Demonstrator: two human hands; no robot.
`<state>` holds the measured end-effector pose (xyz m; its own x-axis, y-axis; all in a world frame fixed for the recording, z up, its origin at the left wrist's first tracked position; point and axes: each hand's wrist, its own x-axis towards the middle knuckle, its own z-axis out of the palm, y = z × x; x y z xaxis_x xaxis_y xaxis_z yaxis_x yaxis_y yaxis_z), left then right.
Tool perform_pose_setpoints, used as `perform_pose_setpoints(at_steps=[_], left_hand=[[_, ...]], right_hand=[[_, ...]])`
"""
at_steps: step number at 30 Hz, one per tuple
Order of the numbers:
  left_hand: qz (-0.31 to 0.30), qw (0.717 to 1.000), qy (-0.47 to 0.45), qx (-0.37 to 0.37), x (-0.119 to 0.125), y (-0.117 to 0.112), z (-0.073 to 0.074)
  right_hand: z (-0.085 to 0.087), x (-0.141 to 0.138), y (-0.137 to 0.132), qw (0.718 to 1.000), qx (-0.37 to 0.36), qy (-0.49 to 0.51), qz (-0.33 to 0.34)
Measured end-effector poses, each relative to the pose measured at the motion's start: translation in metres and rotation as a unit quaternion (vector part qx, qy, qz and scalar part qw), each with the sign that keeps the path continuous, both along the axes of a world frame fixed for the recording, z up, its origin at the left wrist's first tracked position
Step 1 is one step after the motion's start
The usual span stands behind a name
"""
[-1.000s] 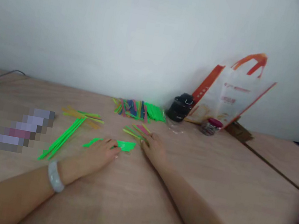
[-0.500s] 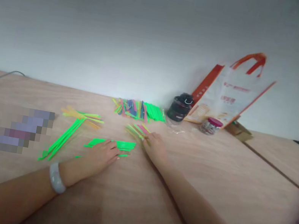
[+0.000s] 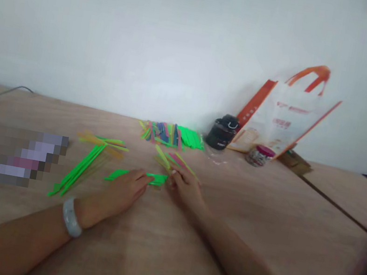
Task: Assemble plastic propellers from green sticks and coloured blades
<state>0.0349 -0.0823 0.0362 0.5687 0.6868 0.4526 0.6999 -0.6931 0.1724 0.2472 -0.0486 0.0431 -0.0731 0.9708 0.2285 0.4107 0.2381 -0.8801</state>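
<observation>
Green strips were laid flat on the table, partly covered by the L hand; its grip couldn't be made out. A yellow strip was pinched btwn thumb & fingers of the R hand, w/ mixed-colour strips near. Long green sticks were set to the L; a black bottle, jar & bag were placed behind.

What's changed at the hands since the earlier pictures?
The right hand has shifted slightly left; a yellow strip now angles apart from the coloured strips, apparently pinched in its grip. The left hand stays on the green strips. Bottle, jar and bag look unmoved.
</observation>
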Motion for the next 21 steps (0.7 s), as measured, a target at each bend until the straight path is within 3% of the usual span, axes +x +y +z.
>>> perform_pose_setpoints(at_steps=[6,14,21], left_hand=[[-0.005,1.000,-0.030,-0.001,-0.002,0.002,-0.001],[-0.007,0.999,-0.039,-0.007,-0.003,0.003,0.000],[0.005,1.000,-0.010,0.022,-0.004,0.003,-0.002]], right_hand=[[0.002,-0.022,-0.023,0.985,-0.097,0.102,0.100],[0.004,-0.024,-0.028,0.978,-0.109,0.099,0.147],[0.000,-0.026,-0.031,0.985,-0.095,0.056,0.136]])
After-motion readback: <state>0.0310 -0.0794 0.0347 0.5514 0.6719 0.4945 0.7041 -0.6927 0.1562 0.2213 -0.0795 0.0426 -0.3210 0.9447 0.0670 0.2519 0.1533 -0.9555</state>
